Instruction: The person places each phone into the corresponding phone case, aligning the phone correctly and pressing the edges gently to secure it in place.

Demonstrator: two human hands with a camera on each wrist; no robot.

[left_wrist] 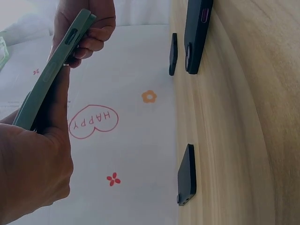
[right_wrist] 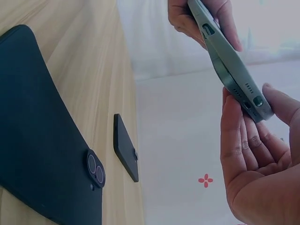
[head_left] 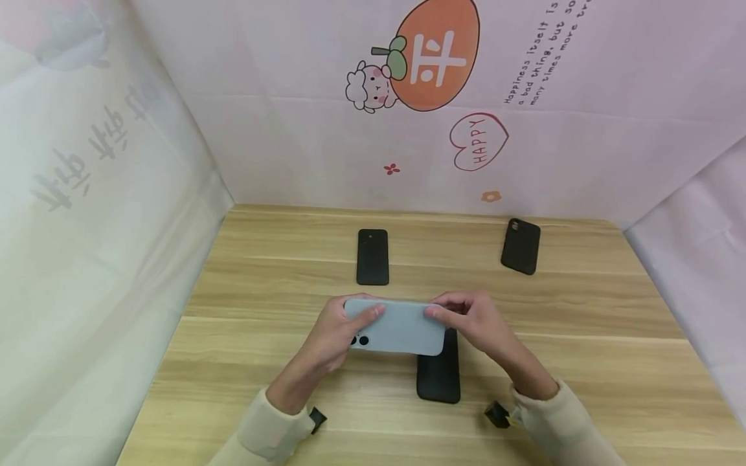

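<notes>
Both hands hold a light grey-green phone case [head_left: 402,330] sideways above the table, its back turned up and two dark camera circles at the left. My left hand [head_left: 332,327] grips the camera end, thumb on the back and fingers beneath. The other end is pinched by my right hand [head_left: 480,323], thumb on top. Seen edge-on in the right wrist view, the case [right_wrist: 234,70] shows port cutouts and a gap along its side. A black phone [head_left: 440,378] lies below, partly covered by the case's right end.
Farther back on the wooden table [head_left: 280,259] lie a black phone-shaped piece [head_left: 373,262] near the middle and a black phone case [head_left: 520,246] at the right. A printed white cloth [head_left: 291,149] stands behind the table, with more cloth at both sides.
</notes>
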